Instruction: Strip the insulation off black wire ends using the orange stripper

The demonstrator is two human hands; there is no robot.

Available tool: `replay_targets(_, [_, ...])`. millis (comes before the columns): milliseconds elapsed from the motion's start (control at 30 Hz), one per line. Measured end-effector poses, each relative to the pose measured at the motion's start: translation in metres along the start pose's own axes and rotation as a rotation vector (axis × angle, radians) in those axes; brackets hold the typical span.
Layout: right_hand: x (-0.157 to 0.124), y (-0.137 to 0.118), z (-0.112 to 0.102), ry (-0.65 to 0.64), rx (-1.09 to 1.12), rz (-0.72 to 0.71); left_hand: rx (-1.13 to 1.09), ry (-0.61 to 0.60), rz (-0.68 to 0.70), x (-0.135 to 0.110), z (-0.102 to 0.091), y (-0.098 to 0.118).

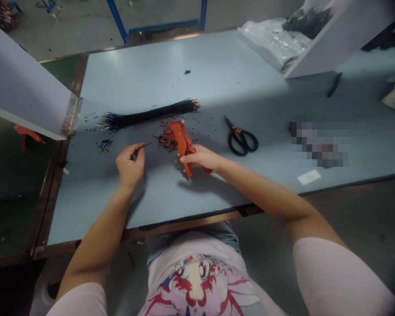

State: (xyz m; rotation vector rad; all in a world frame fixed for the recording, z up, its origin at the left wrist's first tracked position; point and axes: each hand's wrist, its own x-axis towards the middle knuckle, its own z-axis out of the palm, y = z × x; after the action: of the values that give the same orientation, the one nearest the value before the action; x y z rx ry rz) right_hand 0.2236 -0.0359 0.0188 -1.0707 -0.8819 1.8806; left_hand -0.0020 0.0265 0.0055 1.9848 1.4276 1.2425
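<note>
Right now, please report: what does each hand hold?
Left hand: thin black wire. Right hand: orange wire stripper. Wire bundle behind, scissors to the right.

Blue-grey workbench [171, 66]: black wire bundle [148, 115], loose wire bits [166, 141], black-handled scissors [238, 130].

Left hand [130, 164]: 1. Right hand [200, 159]: 1. Orange wire stripper [183, 145]: 1, in right hand. Thin black wire [142, 146]: 1, in left hand. Black wire bundle [148, 115]: 1, strands uncountable. Loose wire clippings [166, 141]: too many to count. Black-handled scissors [241, 142]: 1 pair. Workbench [184, 66]: 1. White panels [23, 79]: 2. Plastic bag [273, 44]: 1. Paper slip [309, 177]: 1. Dark pen-like item [334, 84]: 1. Pixelated object [317, 145]: 1, kind indistinct.
</note>
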Motion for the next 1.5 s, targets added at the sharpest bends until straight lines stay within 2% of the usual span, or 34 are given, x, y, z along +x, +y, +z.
replay_targets(67, [0.000,-0.002,-0.001,0.035,0.075,-0.054,-0.048,-0.018,-0.077,-0.003,0.002,0.003])
replay_targets(167, [-0.010,0.007,0.000,0.047,0.171,-0.057,-0.165,-0.066,-0.166,-0.010,0.006,0.011])
replay_targets(233, [-0.018,0.017,0.003,0.051,0.169,-0.050,-0.235,-0.091,-0.187,-0.014,0.007,0.017])
replay_targets(300, [-0.025,0.025,0.007,0.001,0.132,-0.011,-0.252,-0.083,-0.170,-0.017,0.008,0.021])
replay_targets(433, [-0.036,0.029,0.014,-0.015,-0.060,-0.003,-0.171,-0.033,-0.031,-0.020,0.008,0.024])
replay_targets(633, [-0.038,0.029,0.016,0.029,-0.172,-0.050,-0.073,0.012,0.191,-0.020,0.006,0.022])
replay_targets(767, [-0.040,0.028,0.016,0.068,-0.300,-0.169,-0.069,-0.008,0.296,-0.023,0.004,0.027])
replay_targets(900, [-0.045,0.025,0.019,0.186,-0.611,-0.344,-0.040,-0.034,0.411,-0.030,0.000,0.036])
replay_targets(1100, [-0.048,0.029,0.022,0.319,-1.016,-0.560,0.083,-0.058,0.500,-0.037,-0.006,0.042])
replay_targets(1200, [-0.048,0.033,0.022,0.345,-1.127,-0.618,0.039,-0.053,0.445,-0.038,-0.005,0.045])
replay_targets(1333, [-0.048,0.033,0.022,0.364,-1.133,-0.610,-0.088,-0.062,0.240,-0.040,0.000,0.050])
replay_targets(1433, [-0.049,0.029,0.022,0.331,-1.029,-0.523,-0.152,-0.093,0.093,-0.037,0.001,0.050])
replay_targets(1500, [-0.051,0.025,0.020,0.230,-0.832,-0.403,-0.189,-0.120,-0.010,-0.032,-0.001,0.048])
